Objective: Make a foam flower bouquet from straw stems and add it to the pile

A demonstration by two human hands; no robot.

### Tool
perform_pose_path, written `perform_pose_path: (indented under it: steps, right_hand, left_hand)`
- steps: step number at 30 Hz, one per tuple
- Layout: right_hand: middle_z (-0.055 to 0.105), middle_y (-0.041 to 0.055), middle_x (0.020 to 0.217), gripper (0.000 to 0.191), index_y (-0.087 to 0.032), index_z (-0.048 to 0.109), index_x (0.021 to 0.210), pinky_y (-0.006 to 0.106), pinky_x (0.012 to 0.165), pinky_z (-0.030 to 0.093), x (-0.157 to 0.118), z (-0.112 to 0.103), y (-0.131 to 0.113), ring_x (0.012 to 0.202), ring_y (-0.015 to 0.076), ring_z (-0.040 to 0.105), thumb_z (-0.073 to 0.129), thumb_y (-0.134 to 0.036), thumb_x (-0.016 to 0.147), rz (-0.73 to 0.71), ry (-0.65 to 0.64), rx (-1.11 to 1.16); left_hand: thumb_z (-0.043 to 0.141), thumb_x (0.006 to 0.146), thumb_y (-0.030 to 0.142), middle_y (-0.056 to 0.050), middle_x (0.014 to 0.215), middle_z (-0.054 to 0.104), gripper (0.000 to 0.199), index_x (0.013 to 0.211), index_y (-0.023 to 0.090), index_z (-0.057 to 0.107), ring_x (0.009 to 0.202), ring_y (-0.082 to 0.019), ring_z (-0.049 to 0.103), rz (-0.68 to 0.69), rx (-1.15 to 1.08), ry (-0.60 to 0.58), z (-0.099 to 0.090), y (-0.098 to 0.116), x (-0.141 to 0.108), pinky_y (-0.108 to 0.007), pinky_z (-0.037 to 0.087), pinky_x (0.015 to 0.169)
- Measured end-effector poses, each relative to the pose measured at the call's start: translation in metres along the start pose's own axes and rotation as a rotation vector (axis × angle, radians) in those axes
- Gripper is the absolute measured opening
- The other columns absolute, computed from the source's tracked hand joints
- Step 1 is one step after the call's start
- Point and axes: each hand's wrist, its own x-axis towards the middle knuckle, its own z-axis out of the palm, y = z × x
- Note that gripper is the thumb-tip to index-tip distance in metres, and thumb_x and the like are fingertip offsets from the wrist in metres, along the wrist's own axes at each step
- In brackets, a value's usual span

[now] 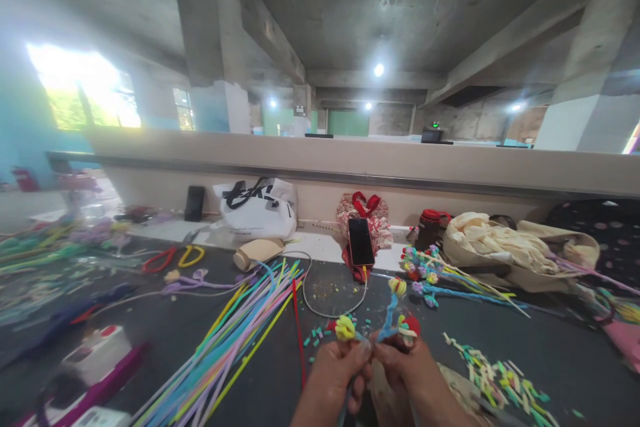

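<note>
Over the counter (270, 383): our left fingers (358, 355) and right fingers (393, 359), pinched closed on a blue-stemmed flower spray (392, 312) (yellow blooms included).

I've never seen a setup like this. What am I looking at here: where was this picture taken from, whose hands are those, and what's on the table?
There is no robot here. This single picture comes from a camera on a person's head, looking forward and down. The left hand and right hand at the bottom are that person's own, both bare. Their fingertips pinch a blue fuzzy stem with colorful blooms around it. On the dark table lie a bundle of long fuzzy sticks, small cut pieces and more flower stems. Behind are a phone with a cable plugged in and a white bag.
</note>
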Motion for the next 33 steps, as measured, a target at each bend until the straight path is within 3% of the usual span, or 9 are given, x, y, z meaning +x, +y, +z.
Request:
perform_pose_path:
  steps: [7,13,16,20,22,28,33]
  right_hand:
    - [0.061,0.0011,0.049,0.019,-0.014,0.066,0.058,0.026,0.054,0.042,-0.001,0.004,-0.007,0.047,0.0139,0.053,0.076,-0.027,0.048,0.014,0.076,-0.05]
    - [0.064,0.0002,0.054,0.018,-0.017,0.066,0.061,0.022,0.055,0.044,-0.011,0.018,-0.019,0.054,0.0146,0.055,0.075,-0.026,0.048,-0.064,0.065,-0.168]
    - [0.065,0.0008,0.058,0.015,-0.018,0.067,0.066,0.024,0.059,0.044,-0.013,0.015,-0.018,0.058,0.0154,0.056,0.072,-0.027,0.055,-0.077,-0.013,-0.256]
    - [0.066,0.0026,0.065,0.019,-0.019,0.068,0.075,0.028,0.065,0.044,-0.015,0.006,-0.02,0.064,0.0183,0.057,0.069,-0.025,0.058,-0.058,-0.177,-0.411]
    - [0.065,0.003,0.067,0.02,-0.019,0.067,0.08,0.029,0.065,0.044,-0.014,0.001,-0.022,0.066,0.0189,0.057,0.066,-0.025,0.061,-0.032,-0.171,-0.499]
    - [0.056,0.0001,0.059,0.015,-0.016,0.061,0.06,0.024,0.056,0.04,-0.011,-0.02,-0.032,0.058,0.0138,0.048,0.062,-0.031,0.062,0.041,-0.273,-0.637]
    - [0.051,-0.0019,0.058,0.022,-0.014,0.057,0.063,0.021,0.05,0.035,-0.006,-0.03,-0.047,0.053,0.0099,0.042,0.057,-0.035,0.065,0.14,-0.411,-0.665]
  left_hand:
    - [0.067,0.053,0.045,0.008,0.033,0.04,0.036,0.051,0.014,0.05,0.026,0.0,0.026,0.047,-0.21,-0.029,0.005,-0.004,-0.006,-0.015,0.017,0.028]
    - [0.069,0.047,0.039,0.009,0.036,0.038,0.034,0.051,0.017,0.044,0.027,0.001,0.019,-0.018,-0.3,-0.065,0.002,0.0,-0.005,-0.014,0.009,0.027]
    - [0.067,0.047,0.036,0.011,0.035,0.033,0.033,0.049,0.018,0.039,0.028,0.001,0.015,-0.018,-0.335,-0.086,-0.001,0.004,-0.007,-0.014,0.006,0.028]
    - [0.062,0.05,0.035,0.012,0.033,0.028,0.024,0.053,0.017,0.046,0.028,0.001,0.011,-0.026,-0.306,-0.096,-0.004,0.012,-0.016,-0.015,0.004,0.029]
    - [0.061,0.052,0.033,0.012,0.033,0.029,0.023,0.053,0.017,0.045,0.028,0.0,0.012,-0.028,-0.258,-0.107,-0.006,0.015,-0.019,-0.015,0.004,0.029]
    - [0.057,0.055,0.032,0.011,0.028,0.028,0.023,0.045,0.019,0.04,0.025,-0.002,0.014,-0.025,-0.114,-0.158,-0.012,0.016,-0.019,-0.018,0.006,0.029]
    - [0.055,0.05,0.021,0.011,0.028,0.03,0.01,0.047,0.018,0.046,0.026,-0.003,0.018,-0.038,-0.058,-0.179,-0.01,0.017,-0.022,-0.02,0.007,0.03]
